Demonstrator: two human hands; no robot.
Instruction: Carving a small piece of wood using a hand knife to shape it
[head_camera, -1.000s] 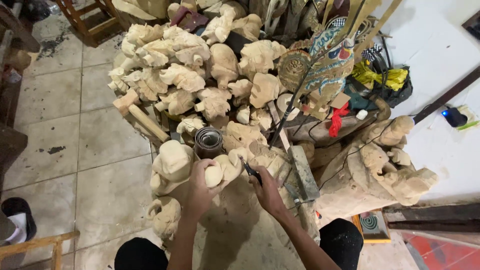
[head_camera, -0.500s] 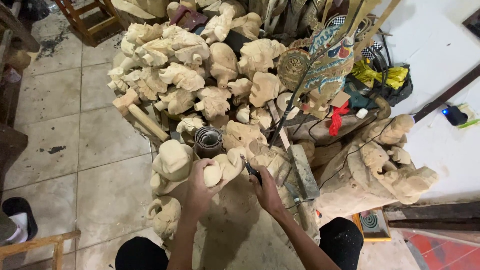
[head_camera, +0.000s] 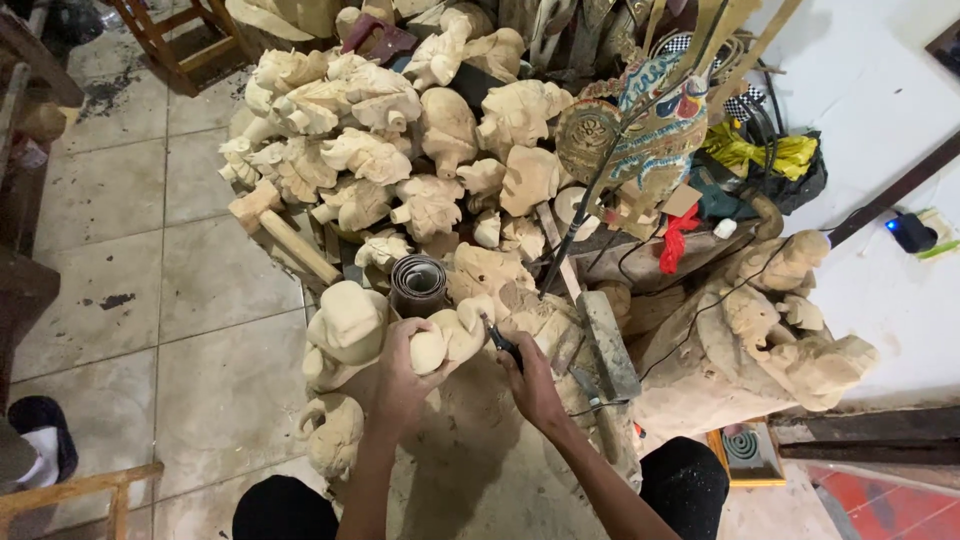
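left hand (head_camera: 400, 375) clamping carving (head_camera: 452, 336) beside sandpaper roll (head_camera: 418, 285); right hand (head_camera: 530, 380) gripping knife (head_camera: 500, 340), tip touching carving. detail cutting underway; next cut seemingly needing steady hold.

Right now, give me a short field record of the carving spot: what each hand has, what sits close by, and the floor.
left hand: left hand in a closed grip on a small pale rounded wooden carving
right hand: right hand holds a thin dark-handled carving tool, tip against the carving
nearest: dark rolled sheet standing on end; pale smooth wooden head-shaped blank
behind: heap of pale unfinished wooden carvings; light wooden mallet
right side: painted flat puppet figure
floor: grey tiled floor
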